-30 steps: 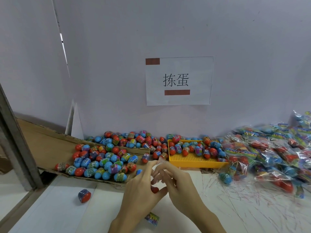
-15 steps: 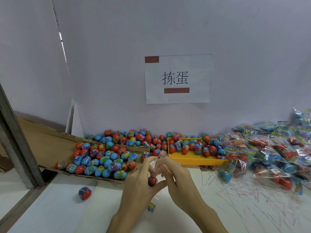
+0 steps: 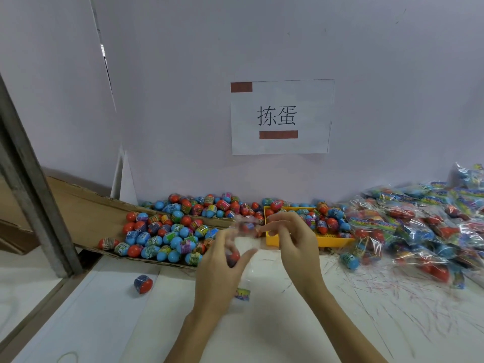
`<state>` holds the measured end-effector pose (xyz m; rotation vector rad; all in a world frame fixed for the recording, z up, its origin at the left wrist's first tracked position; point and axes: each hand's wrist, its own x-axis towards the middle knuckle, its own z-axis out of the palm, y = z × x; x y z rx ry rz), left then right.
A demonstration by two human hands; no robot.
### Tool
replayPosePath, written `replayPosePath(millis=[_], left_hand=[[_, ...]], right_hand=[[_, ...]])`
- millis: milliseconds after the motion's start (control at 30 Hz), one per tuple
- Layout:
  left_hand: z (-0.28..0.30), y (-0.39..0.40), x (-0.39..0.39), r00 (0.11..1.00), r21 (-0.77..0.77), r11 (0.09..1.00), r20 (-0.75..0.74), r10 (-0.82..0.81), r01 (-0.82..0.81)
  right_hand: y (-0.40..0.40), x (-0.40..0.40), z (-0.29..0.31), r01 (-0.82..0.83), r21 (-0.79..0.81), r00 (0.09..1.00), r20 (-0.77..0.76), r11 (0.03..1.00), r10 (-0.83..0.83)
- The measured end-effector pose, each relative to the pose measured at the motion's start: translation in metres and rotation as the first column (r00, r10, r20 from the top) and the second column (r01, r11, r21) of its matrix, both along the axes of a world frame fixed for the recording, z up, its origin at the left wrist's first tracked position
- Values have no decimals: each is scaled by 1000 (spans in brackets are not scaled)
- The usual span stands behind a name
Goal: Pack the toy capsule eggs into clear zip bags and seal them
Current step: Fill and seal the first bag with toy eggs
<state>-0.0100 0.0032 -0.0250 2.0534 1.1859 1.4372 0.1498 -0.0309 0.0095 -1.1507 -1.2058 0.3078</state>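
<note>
Both hands, the left hand (image 3: 220,260) and the right hand (image 3: 293,237), pinch a clear bag (image 3: 246,247) holding an egg (image 3: 233,256), apparently to seal it; loose eggs (image 3: 167,231) lie at ten o'clock.

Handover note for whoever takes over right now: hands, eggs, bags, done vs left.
Left hand: grips the clear zip bag with a red egg inside.
Right hand: pinches the bag's top edge; whether it is sealed cannot be told.
Loose eggs: piled on the cardboard and in the yellow tray; one stray egg on the table.
Done: packed bags heaped at right.
Left: seal this bag, pack the rest.
</note>
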Motion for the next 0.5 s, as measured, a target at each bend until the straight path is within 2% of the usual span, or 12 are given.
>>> replayPosePath(millis=[100,167,233,300,367,500], left_hand=[[6,9,-11,973,-37,994,205,108,-102],[9,15,-20,933,-52,984,314,178,-170],[10,19,-24,906,-65,977,368,211,-201],[8,22,-26,901,-62,976,377,215,-207],[7,24,-26,904,-64,976,369,216,-207],[6,22,-23,920,-38,981,342,190,-189]], right_hand=[[21,-3,-7,69,-170,994,90,983,-54],[36,-12,-12,14,-279,963,264,960,63],[51,-24,-18,-35,-399,851,469,916,236],[65,-38,-23,-6,-511,713,600,859,362],[73,-48,-25,45,-562,660,637,826,398],[74,-51,-32,17,-563,689,606,826,398]])
